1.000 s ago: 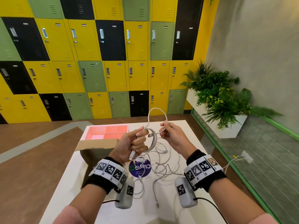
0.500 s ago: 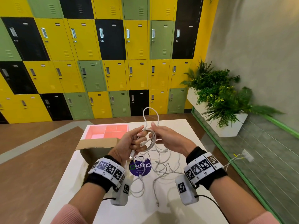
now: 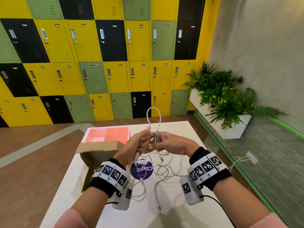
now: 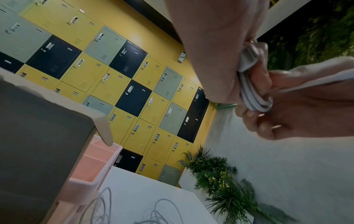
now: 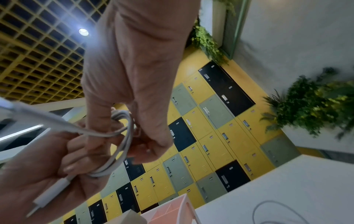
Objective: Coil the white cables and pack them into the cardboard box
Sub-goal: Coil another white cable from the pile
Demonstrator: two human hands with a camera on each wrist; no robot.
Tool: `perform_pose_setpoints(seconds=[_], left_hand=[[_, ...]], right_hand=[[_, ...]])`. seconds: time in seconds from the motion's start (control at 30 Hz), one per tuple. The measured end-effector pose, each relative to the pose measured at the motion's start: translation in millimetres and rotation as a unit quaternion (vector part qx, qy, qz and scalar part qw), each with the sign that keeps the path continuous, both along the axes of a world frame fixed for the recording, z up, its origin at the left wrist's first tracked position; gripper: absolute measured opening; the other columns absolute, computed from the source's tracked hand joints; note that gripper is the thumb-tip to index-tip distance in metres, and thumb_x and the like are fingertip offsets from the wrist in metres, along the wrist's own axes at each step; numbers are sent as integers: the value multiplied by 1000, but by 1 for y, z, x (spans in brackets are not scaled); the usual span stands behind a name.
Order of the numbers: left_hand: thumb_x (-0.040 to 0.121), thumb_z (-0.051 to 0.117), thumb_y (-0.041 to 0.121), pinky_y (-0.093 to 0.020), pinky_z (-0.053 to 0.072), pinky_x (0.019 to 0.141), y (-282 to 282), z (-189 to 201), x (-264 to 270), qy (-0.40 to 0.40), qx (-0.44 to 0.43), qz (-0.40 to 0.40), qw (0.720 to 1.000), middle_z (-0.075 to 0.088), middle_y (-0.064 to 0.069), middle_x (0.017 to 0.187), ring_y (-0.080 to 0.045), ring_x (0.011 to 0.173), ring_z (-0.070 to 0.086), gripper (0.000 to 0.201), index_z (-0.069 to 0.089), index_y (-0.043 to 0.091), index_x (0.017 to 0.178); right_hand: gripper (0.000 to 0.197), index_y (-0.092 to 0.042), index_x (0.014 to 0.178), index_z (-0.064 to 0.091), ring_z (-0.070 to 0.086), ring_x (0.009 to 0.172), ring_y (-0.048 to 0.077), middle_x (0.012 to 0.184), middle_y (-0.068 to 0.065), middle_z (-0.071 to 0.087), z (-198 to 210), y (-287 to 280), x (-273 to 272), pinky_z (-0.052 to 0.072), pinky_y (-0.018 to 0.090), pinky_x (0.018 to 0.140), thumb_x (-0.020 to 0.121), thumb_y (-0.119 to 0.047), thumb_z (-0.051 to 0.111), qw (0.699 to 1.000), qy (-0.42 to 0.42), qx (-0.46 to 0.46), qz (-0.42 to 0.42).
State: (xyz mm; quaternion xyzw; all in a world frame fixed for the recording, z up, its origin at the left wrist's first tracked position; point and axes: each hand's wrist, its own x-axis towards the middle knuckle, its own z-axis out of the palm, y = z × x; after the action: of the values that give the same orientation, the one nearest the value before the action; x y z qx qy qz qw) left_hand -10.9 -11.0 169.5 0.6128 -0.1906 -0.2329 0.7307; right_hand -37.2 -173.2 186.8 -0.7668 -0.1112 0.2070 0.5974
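Both hands are raised over the white table (image 3: pixel 148 214) and meet on one white cable (image 3: pixel 156 137) wound into a small coil. My left hand (image 3: pixel 144 140) grips the coil (image 4: pixel 250 91) in its curled fingers, and a connector (image 5: pixel 51 195) hangs below the palm. My right hand (image 3: pixel 156 145) pinches the same coil (image 5: pixel 124 144) from the right. A tall loop (image 3: pixel 153 116) of the cable stands above the hands. The open cardboard box (image 3: pixel 92 162) sits just left of my left wrist. More loose white cables (image 3: pixel 164 170) lie tangled on the table under the hands.
A pink divided tray (image 3: pixel 108 134) stands behind the box at the table's far left. A round purple sticker (image 3: pixel 142 170) lies under the loose cables. Lockers line the far wall, and a white planter (image 3: pixel 230 125) stands to the right, off the table.
My right hand has moved left and joined the left hand on the coil. The loop above the hands has grown narrower and taller.
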Motion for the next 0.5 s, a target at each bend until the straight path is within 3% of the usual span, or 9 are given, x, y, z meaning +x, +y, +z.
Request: perform_pose_setpoints(seconds=[0.13, 0.23, 0.33, 0.43, 0.5], left_hand=[[100, 39, 37, -24, 10, 46, 1, -3, 4, 3, -12, 30, 999, 21, 9, 47, -5, 40, 14, 45, 31, 22, 58], [99, 41, 38, -22, 13, 44, 3, -5, 8, -10, 4, 72, 997, 20, 9, 48, -5, 41, 14, 44, 27, 23, 60], [97, 45, 42, -25, 11, 46, 2, -8, 11, -21, 21, 104, 994, 19, 8, 49, -6, 42, 14, 44, 26, 24, 61], [96, 47, 43, -22, 12, 44, 5, -12, 16, -16, 11, 125, 992, 21, 9, 48, -6, 42, 15, 45, 27, 25, 61], [96, 47, 41, -19, 13, 40, 9, -16, 19, -8, -2, 133, 991, 21, 9, 47, -5, 40, 15, 44, 27, 25, 61]], right_hand=[[42, 2, 120, 52, 60, 74, 15, 89, 7, 57, 7, -2, 0, 54, 23, 67, 81, 6, 67, 993, -34, -41, -103], [46, 2, 116, 51, 63, 67, 19, 81, 8, 58, 8, -8, 1, 57, 29, 71, 76, 5, 73, 989, -28, -22, -145], [39, 0, 115, 55, 63, 66, 19, 76, 9, 63, 17, -13, -2, 57, 30, 72, 79, 1, 71, 991, -51, -70, -102], [26, -9, 112, 67, 56, 62, 5, 77, 4, 64, 32, -18, -6, 46, 17, 59, 86, -6, 67, 977, -103, -187, -33], [20, -13, 108, 70, 52, 69, 2, 87, 6, 65, 40, -22, -8, 40, 11, 59, 91, -7, 60, 963, -152, -222, -22]])
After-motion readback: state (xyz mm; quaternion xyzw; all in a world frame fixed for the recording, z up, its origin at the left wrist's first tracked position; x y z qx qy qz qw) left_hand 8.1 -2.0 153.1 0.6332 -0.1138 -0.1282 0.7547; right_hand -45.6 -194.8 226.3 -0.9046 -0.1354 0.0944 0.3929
